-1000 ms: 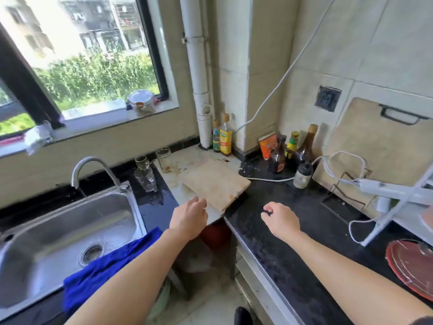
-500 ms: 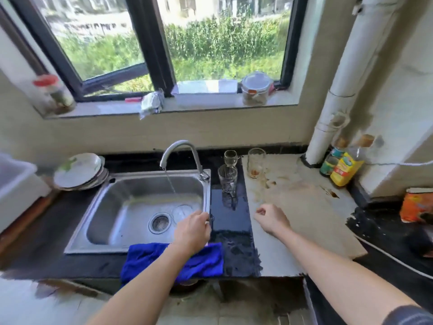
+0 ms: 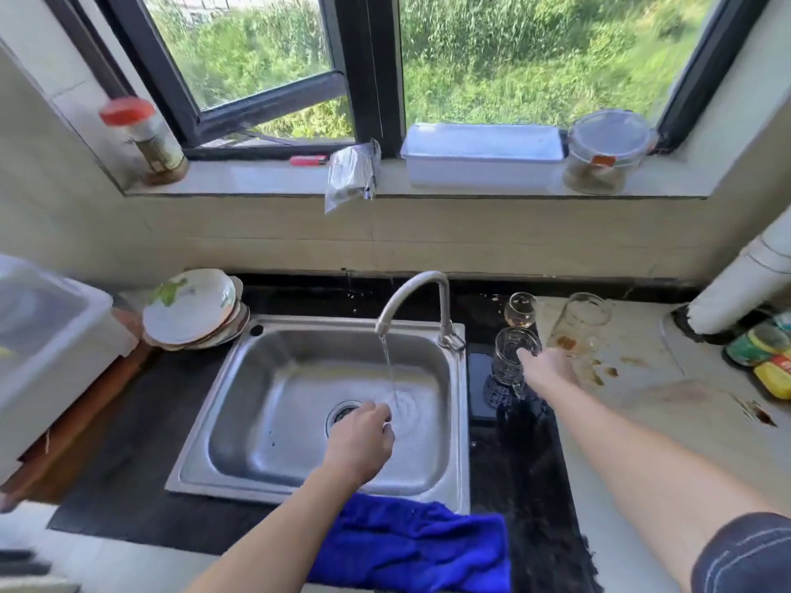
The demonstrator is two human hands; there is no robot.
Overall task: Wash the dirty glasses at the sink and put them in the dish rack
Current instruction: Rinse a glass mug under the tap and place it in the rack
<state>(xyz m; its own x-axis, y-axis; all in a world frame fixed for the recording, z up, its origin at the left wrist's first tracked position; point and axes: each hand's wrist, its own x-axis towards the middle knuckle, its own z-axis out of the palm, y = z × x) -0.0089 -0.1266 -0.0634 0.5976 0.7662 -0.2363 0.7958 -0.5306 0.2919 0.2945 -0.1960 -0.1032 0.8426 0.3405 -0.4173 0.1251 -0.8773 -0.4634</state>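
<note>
Three glasses stand right of the steel sink (image 3: 239, 425): a patterned tumbler (image 3: 509, 357) on the black counter, a small stemmed glass (image 3: 520, 309) behind it, and a tall stained glass (image 3: 580, 323) on the pale slab. My right hand (image 3: 548, 372) reaches the tumbler, fingertips touching its rim, not clearly closed around it. My left hand (image 3: 361, 440) hangs over the basin with fingers loosely curled and nothing in it, just left of the water running from the tap (image 3: 413, 301). A white rack or bin (image 3: 47, 336) sits at the far left.
A blue cloth (image 3: 411, 545) drapes over the sink's front edge. Stacked plates (image 3: 192, 310) lie left of the sink. Jars, a white box and a bag stand on the windowsill. Bottles (image 3: 766, 357) and a white pipe stand at the right.
My view has swung left from the counter to the sink. My left hand moved from the cloth to above the basin. My right hand reached forward from the slab to the patterned tumbler.
</note>
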